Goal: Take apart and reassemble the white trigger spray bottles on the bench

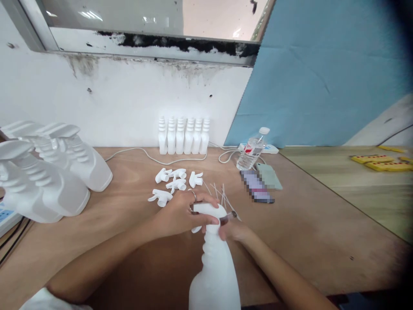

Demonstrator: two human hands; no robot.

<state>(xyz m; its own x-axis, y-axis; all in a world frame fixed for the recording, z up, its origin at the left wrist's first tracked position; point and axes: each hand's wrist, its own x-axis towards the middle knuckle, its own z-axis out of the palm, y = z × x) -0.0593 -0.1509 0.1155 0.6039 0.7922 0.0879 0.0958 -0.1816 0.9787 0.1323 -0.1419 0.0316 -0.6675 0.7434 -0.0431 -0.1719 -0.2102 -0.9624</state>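
Note:
A white plastic spray bottle (215, 275) stands upright close to me on the wooden table (306, 224). My left hand (183, 213), with a ring on one finger, is closed over the white trigger head (209, 211) on the bottle's top. My right hand (232, 230) is curled against the bottle's neck from the right, mostly hidden behind it. Several loose white trigger heads (172, 183) lie just beyond my hands. Thin clear dip tubes (222, 196) are spread on the table beside them.
Finished spray bottles (48, 172) lie in a heap at the left. A row of empty white bottles (183, 135) stands against the wall. A water bottle (251, 150), a phone (256, 186) and a white cable (145, 154) lie at the back right. Yellow packs (377, 161) sit far right.

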